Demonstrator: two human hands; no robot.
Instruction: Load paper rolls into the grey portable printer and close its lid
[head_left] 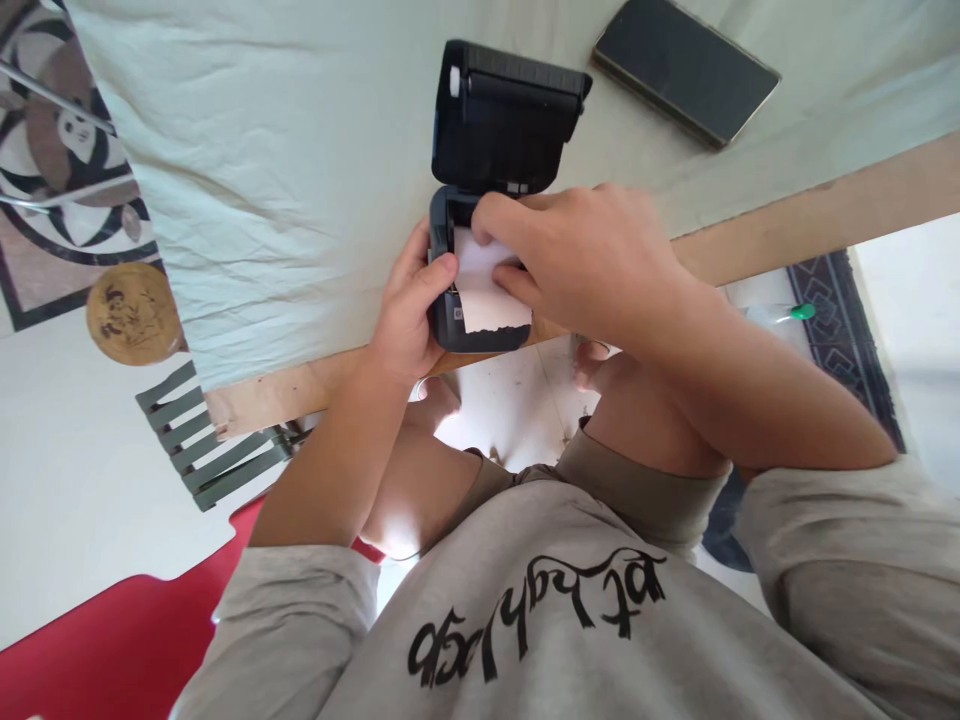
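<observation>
A small black receipt printer (pixel 444 335) is held at the table's front edge, its lid (pixel 499 130) swung up and back. Inside sits a roll of white paper (pixel 480 285), with a torn end hanging over the printer's front. My left hand (pixel 412 305) is closed round the printer's left side, thumb on its rim. My right hand (pixel 577 255) reaches in from the right, its index finger and thumb bent against the paper roll. The hand itself covers the printer's right side and its other fingers.
A dark smartphone (pixel 686 70) lies on the table's pale green cloth (pixel 300 180), beyond my right hand. The wooden table edge (pixel 825 205) runs in front of me. A green slatted stool (pixel 195 440), a round wooden stool (pixel 133 313) and a red chair (pixel 127 640) stand at left.
</observation>
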